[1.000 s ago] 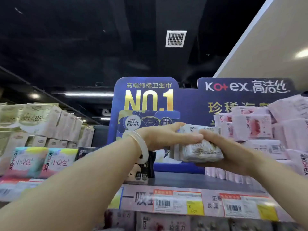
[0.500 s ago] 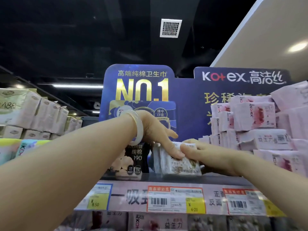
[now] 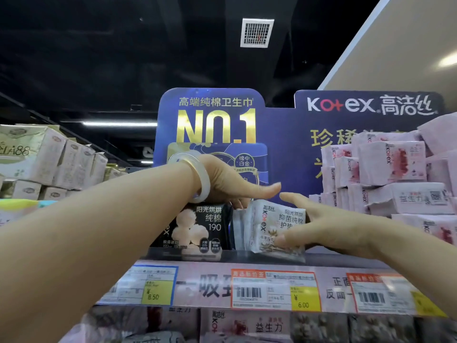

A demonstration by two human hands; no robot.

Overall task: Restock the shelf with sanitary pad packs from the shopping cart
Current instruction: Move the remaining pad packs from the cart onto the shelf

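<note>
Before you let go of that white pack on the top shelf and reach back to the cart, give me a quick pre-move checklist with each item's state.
1. White pack resting on the shelf: ok, its bottom edge sits on the ledge.
2. Pack upright: not ok, it leans and its front corner reaches the shelf lip.
3. Right hand steadying the pack: ok, fingers touch its right side.
4. Left hand free of the pack: cannot tell, it is above the black pack and its fingers go behind.
5. Pack in line with the 6.00 price tag: ok.
6. More packs behind it: cannot tell.
</note>
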